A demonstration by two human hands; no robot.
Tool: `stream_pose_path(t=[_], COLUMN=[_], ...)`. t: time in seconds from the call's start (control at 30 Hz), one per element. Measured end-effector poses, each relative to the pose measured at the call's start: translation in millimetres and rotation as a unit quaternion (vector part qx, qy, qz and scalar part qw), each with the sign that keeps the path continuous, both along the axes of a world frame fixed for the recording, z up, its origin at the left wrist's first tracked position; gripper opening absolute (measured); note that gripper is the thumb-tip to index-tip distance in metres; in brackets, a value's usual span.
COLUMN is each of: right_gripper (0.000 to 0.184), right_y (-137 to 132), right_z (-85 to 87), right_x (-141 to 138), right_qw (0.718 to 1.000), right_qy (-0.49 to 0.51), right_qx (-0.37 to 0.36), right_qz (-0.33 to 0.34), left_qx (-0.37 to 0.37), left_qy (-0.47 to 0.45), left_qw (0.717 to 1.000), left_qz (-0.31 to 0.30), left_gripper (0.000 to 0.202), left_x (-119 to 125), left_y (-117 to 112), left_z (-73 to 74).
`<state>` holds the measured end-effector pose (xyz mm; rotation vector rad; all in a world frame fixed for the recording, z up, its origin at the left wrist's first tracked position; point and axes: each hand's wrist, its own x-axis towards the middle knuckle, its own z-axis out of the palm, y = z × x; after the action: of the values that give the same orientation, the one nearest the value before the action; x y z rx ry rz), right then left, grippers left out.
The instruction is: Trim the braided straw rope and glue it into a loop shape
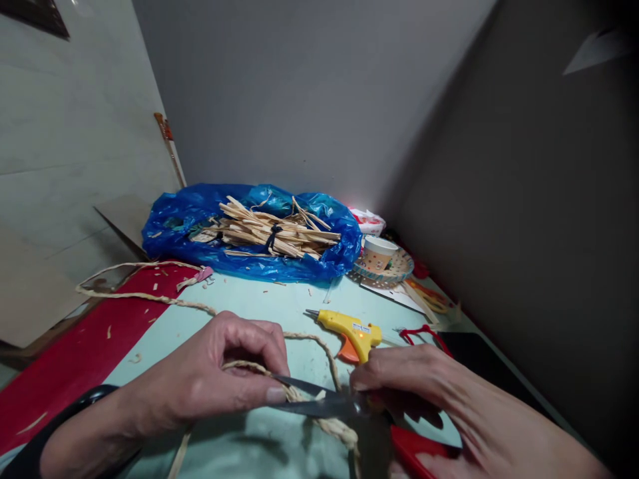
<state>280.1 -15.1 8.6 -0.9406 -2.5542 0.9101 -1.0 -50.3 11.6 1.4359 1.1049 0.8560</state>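
Between thumb and fingers, my left hand [219,372] pinches a braided straw cord [334,431] near the table's front. My right hand [439,399] grips red-handled scissors [344,406]. Their two blades are apart, pointing left toward my left fingertips, with the cord lying between them. A strand of the cord runs from behind my left hand to a far loop at the left, and its end near a pink clip-like piece [201,275] lies on the table. Part of the scissor handles is hidden by my right hand.
A yellow glue gun [349,327] lies just beyond my hands. Behind it, a blue plastic bag [170,233] holds a tied bundle of straw strips [279,233]. At the right back stand a paper cup [379,253] and a woven tray [403,266]. Grey walls enclose the back and right.
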Motion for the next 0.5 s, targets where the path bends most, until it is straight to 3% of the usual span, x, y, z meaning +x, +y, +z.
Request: stream_pose_path(t=[0.23, 0.5], right_gripper=[0.045, 0.051], right_y=[-7, -3], right_z=[-9.6, -13.6], right_x=[6, 11], right_qw=[0.997, 0.999], right_qy=[0.071, 0.033], right_qx=[-0.002, 0.006], right_qz=[-0.016, -0.011], left_qx=[-0.018, 0.004], left_qy=[0.032, -0.003], left_qw=[0.999, 1.000], left_qz=[-0.004, 0.010], left_gripper=[0.009, 0.010], left_x=[-1, -2], left_y=[-4, -1], left_z=[-0.9, -2.5])
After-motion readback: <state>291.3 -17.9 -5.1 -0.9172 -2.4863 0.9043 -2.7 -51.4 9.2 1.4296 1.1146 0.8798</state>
